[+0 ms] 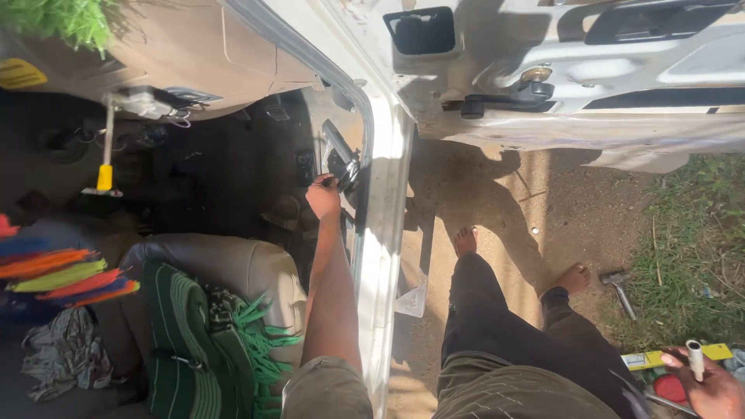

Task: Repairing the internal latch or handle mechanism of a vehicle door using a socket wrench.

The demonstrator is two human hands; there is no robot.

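Black lever (341,159) by the door sill sits under your left hand (323,195), fingers curled on it; your right hand (710,384) grips a small white tube (694,359) low over the grass.

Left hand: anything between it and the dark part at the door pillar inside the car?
Nothing visible. The left hand is already on the dark part by the door pillar, fingers curled against it. The right hand is off by the grass, holding a small white cylinder.
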